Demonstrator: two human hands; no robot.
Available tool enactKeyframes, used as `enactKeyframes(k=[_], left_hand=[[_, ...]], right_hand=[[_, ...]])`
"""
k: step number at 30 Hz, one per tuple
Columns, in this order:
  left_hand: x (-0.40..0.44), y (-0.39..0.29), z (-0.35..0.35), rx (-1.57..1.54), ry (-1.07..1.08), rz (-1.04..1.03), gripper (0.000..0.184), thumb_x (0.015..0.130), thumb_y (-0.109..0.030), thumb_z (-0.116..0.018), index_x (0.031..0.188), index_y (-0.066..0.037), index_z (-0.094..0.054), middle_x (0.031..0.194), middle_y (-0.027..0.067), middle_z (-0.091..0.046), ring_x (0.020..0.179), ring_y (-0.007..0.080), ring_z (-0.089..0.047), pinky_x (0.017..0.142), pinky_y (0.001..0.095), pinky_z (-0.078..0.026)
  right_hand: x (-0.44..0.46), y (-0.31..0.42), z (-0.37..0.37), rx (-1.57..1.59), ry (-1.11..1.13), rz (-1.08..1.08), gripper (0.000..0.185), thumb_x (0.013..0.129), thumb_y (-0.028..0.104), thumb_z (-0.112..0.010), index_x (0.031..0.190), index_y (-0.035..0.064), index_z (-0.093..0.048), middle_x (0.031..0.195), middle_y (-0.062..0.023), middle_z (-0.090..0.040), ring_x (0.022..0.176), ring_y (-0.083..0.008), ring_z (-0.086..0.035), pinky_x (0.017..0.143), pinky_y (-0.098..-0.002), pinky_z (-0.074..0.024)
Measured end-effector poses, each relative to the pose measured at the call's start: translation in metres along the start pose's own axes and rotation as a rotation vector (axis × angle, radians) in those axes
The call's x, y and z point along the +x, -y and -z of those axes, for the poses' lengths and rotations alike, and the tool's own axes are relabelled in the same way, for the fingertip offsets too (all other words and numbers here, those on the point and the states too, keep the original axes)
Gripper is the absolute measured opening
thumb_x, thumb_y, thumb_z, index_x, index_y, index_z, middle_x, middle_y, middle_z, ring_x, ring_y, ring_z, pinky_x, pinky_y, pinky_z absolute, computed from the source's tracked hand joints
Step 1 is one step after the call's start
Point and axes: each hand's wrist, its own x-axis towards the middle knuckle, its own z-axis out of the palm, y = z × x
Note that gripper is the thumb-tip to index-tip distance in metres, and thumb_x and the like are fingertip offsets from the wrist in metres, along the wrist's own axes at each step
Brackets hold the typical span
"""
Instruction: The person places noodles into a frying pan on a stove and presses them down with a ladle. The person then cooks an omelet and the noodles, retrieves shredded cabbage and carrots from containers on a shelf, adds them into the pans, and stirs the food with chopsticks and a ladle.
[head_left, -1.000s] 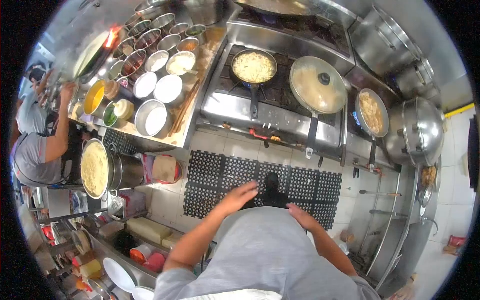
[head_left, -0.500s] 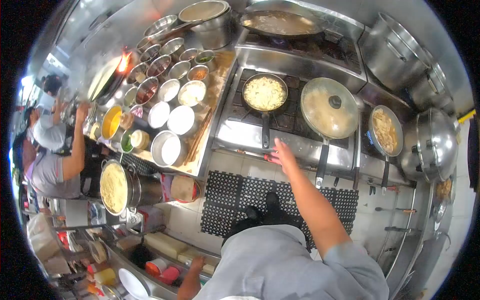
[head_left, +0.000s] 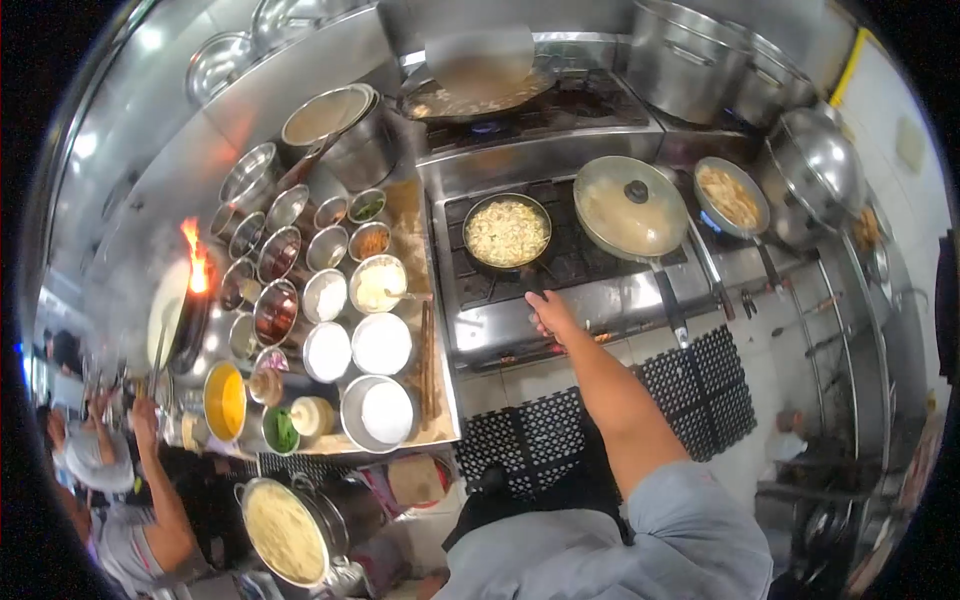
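Note:
My right hand is wrapped round the black handle of a small frying pan. Pale chopped food fills this pan, which is on the stove. Just to its right, a larger pan under a glass lid has its own black handle pointing toward me. Of my left arm only a sliver of skin shows at the bottom edge, and its fingers are hidden.
Left of the stove, a counter bears several metal bowls and tubs. Flames rise at a wok by a co-worker's hand. A third pan, large pots and a rear wok surround the stove. Black mat underfoot.
My right hand has gone from stretched out near the small pan's handle to closed round it. The camera view has shifted, and my left hand has mostly dropped out of sight.

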Motion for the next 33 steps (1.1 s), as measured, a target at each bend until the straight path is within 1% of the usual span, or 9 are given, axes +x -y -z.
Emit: enactKeyframes(k=[2,4,6,8,11,18,22,23,33], left_hand=[[0.019,0.031,0.039,0.081,0.01,-0.082,0.027,0.075,-0.016,-0.057,0.098,-0.004,-0.059,0.09,0.0155,-0.061,0.082,0.031,-0.058,0.074,0.0403,-0.047],[0.032,0.051,0.071,0.157,0.033,-0.17,0.025,0.075,-0.016,-0.056,0.096,-0.003,-0.06,0.088,0.0154,-0.061,0.08,0.0309,-0.059,0.072,0.0403,-0.048],[0.041,0.063,0.093,0.222,0.073,-0.271,0.023,0.075,-0.016,-0.055,0.093,-0.003,-0.06,0.086,0.0152,-0.061,0.077,0.0307,-0.059,0.071,0.0402,-0.048],[0.046,0.072,0.107,0.334,0.128,-0.454,0.021,0.076,-0.016,-0.055,0.091,-0.003,-0.061,0.084,0.0151,-0.061,0.075,0.0306,-0.06,0.069,0.0402,-0.049],[0.062,0.07,0.121,0.539,0.16,-0.896,0.019,0.076,-0.016,-0.054,0.087,-0.003,-0.062,0.081,0.0149,-0.061,0.071,0.0304,-0.06,0.066,0.0402,-0.05],[0.111,0.024,0.132,0.57,0.504,-0.713,0.017,0.076,-0.016,-0.055,0.085,-0.003,-0.06,0.081,0.0168,-0.06,0.075,0.0319,-0.06,0.066,0.041,-0.048],[0.132,-0.01,0.127,0.661,0.553,-0.801,0.016,0.077,-0.017,-0.055,0.084,-0.003,-0.059,0.08,0.0179,-0.059,0.077,0.0328,-0.059,0.065,0.0414,-0.047],[0.136,-0.019,0.123,0.68,0.556,-0.824,0.016,0.077,-0.017,-0.056,0.084,-0.003,-0.059,0.08,0.0182,-0.059,0.077,0.033,-0.059,0.065,0.0415,-0.047],[0.133,-0.065,0.099,0.684,0.6,-0.797,0.018,0.078,-0.019,-0.054,0.087,-0.003,-0.059,0.082,0.0176,-0.059,0.077,0.0316,-0.059,0.066,0.0404,-0.047]], right_hand=[[-0.018,0.0,-0.016,0.041,0.008,-0.052,0.076,0.085,0.036,-0.058,0.139,-0.0015,-0.021,0.065,-0.0064,-0.052,0.046,-0.0127,-0.045,0.039,-0.0279,-0.0341],[-0.047,-0.014,-0.026,0.092,-0.026,-0.072,0.074,0.085,0.035,-0.058,0.139,-0.0014,-0.022,0.063,-0.0056,-0.051,0.045,-0.012,-0.043,0.039,-0.0274,-0.0339],[-0.09,-0.035,-0.028,0.121,-0.007,-0.035,0.064,0.086,0.033,-0.057,0.133,-0.0023,-0.034,0.059,-0.0044,-0.05,0.044,-0.0109,-0.042,0.039,-0.0262,-0.0335],[-0.149,-0.062,-0.024,0.12,-0.022,0.023,0.032,0.086,0.033,-0.057,0.088,0.0009,-0.051,0.057,-0.003,-0.048,0.042,-0.0094,-0.041,0.039,-0.025,-0.0326],[-0.251,-0.101,-0.01,0.263,-0.159,-0.104,0.031,0.087,0.034,-0.055,0.083,0.0036,-0.051,0.055,-0.0018,-0.046,0.04,-0.0089,-0.039,0.038,-0.0252,-0.0314],[-0.41,-0.161,0.075,0.229,-0.608,-0.324,0.051,0.086,0.037,-0.057,0.116,-0.0035,-0.049,0.057,-0.0039,-0.05,0.043,-0.0106,-0.044,0.039,-0.0271,-0.0349],[-0.429,-0.172,0.103,0.285,-0.788,-0.181,0.042,0.086,0.033,-0.058,0.111,-0.0018,-0.051,0.053,-0.0003,-0.045,0.037,-0.009,-0.038,0.036,-0.0237,-0.0318],[-0.439,-0.169,0.108,0.273,-0.725,-0.174,0.036,0.086,0.036,-0.056,0.09,0.0001,-0.055,0.054,-0.0021,-0.047,0.037,-0.0098,-0.039,0.037,-0.0258,-0.032],[-0.467,-0.173,0.149,0.48,-0.791,-0.15,0.031,0.086,0.034,-0.056,0.086,0.004,-0.052,0.054,-0.0005,-0.045,0.035,-0.0084,-0.035,0.034,-0.0232,-0.0277]])
